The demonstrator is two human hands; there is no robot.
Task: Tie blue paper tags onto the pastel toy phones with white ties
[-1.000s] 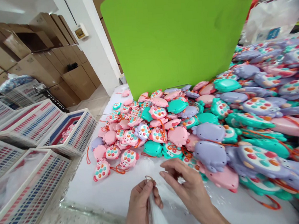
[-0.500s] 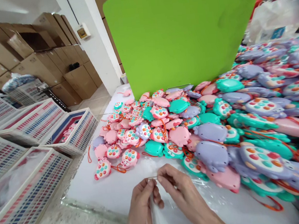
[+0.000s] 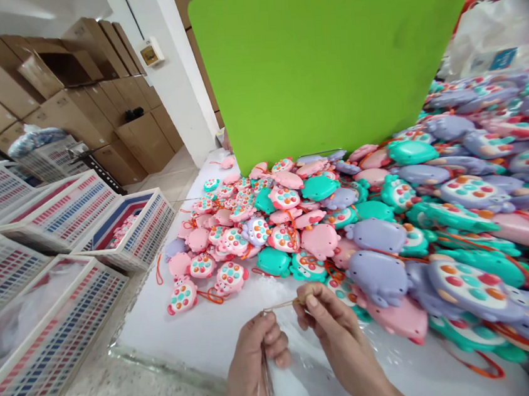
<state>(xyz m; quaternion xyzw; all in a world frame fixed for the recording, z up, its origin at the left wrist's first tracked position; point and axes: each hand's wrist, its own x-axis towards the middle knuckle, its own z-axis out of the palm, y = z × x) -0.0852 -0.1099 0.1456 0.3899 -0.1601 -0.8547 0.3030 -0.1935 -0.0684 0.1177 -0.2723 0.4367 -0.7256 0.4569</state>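
Note:
My left hand (image 3: 257, 356), low in the middle of the head view, is closed around a bundle of thin whitish translucent strands (image 3: 289, 394), whose ends fan out below the fist. From the top of that fist a thin brownish band (image 3: 282, 304), like a rubber band, runs taut to my right hand (image 3: 333, 335), which pinches its other end between thumb and fingers. Just beyond my hands lie toy animals with coloured dots and orange cords, among them a purple one (image 3: 377, 275) and a pink one (image 3: 232, 278).
A large pile of pink, green and purple toys (image 3: 473, 292) covers the right of the white table (image 3: 165, 334). Behind it stands a green panel (image 3: 325, 59). Plastic crates (image 3: 55, 327) sit on the floor at left, with cardboard boxes (image 3: 145, 141) stacked further back.
My right hand has moved right and slightly up, away from my left, so a longer stretch of the band shows between them. The view has shifted slightly.

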